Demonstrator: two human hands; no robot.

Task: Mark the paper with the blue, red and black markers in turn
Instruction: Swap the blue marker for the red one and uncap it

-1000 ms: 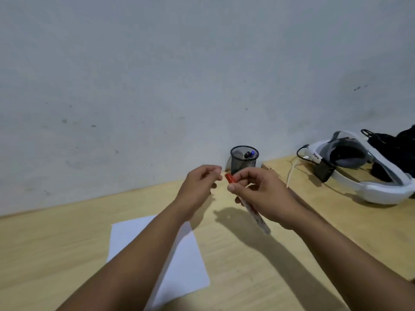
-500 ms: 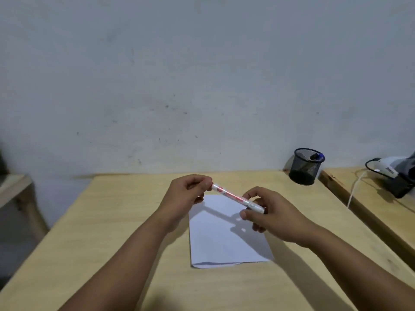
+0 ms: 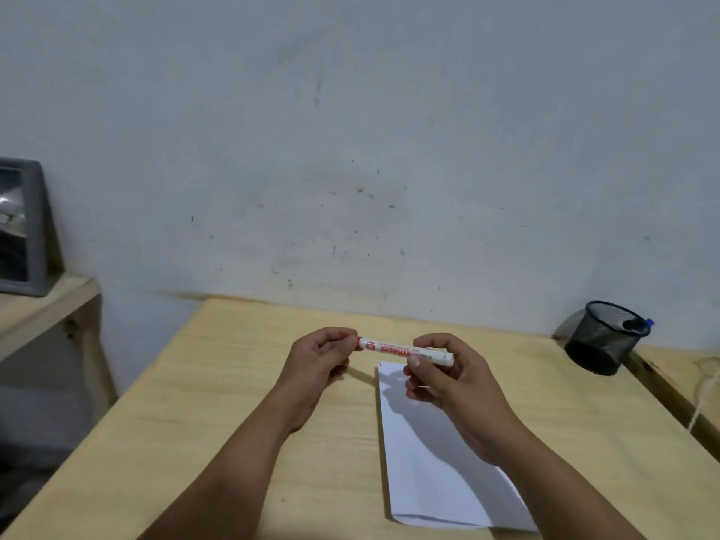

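Note:
I hold the red marker [image 3: 401, 349], a white barrel with red print, level in the air above the table. My left hand [image 3: 319, 364] pinches its left end, where the red cap is mostly hidden by my fingers. My right hand [image 3: 444, 387] grips the barrel near its right end. A white sheet of paper [image 3: 424, 477] lies on the wooden table [image 3: 241, 403] below my right hand and forearm. At the back right a black mesh pen cup [image 3: 602, 337] holds a blue marker [image 3: 641, 324]. No black marker can be made out.
A second wooden table [image 3: 693, 380] adjoins on the right with a white cord [image 3: 705, 395] on it. To the left stands a lower wooden shelf [image 3: 35, 309] carrying a grey-framed object [image 3: 21, 228]. A grey wall rises behind the table.
The view has swung left and down, so the pen cup now sits at far right. Both hands carried the red marker from near the cup to above the paper's top-left corner, turning it level.

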